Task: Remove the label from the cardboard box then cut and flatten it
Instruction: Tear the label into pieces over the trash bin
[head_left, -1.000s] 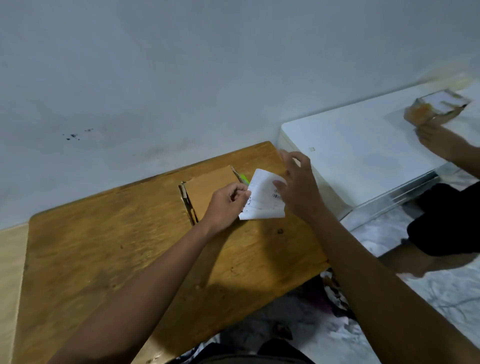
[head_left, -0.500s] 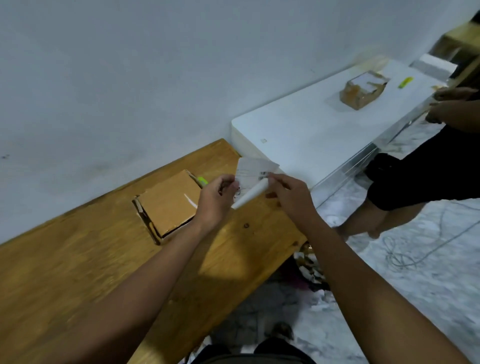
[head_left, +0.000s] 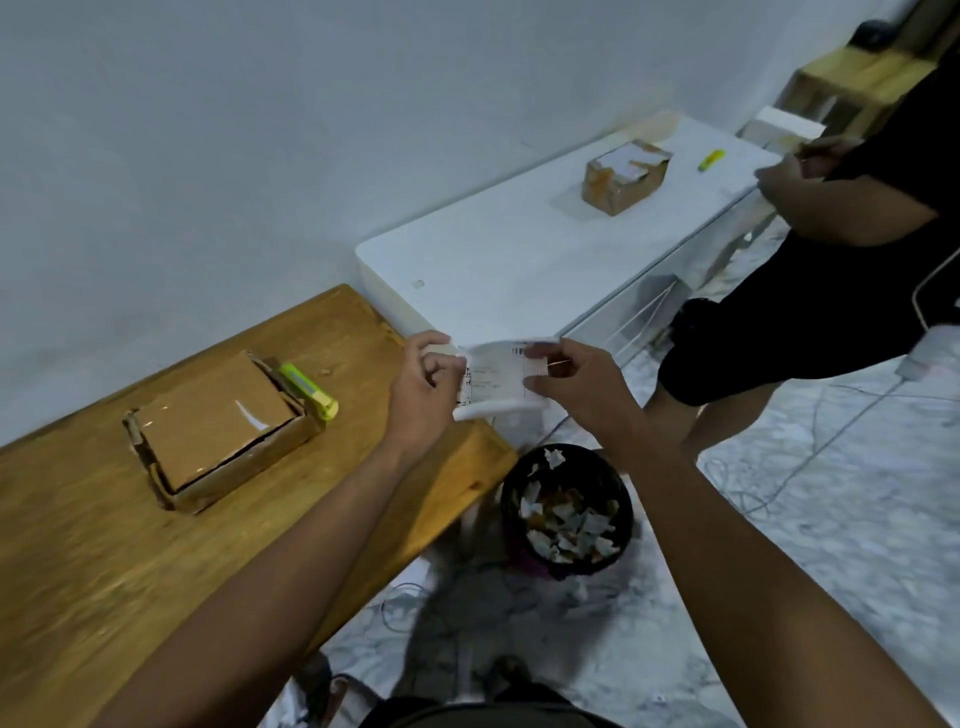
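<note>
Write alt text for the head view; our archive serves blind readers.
Both hands, left and right, hold a peeled white label above a black bin of paper scraps. A cardboard box and green cutter sit on the wooden table.

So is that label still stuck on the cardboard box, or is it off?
Off. The label is pinched between the left hand and right hand, clear of the cardboard box, above the black bin.
</note>
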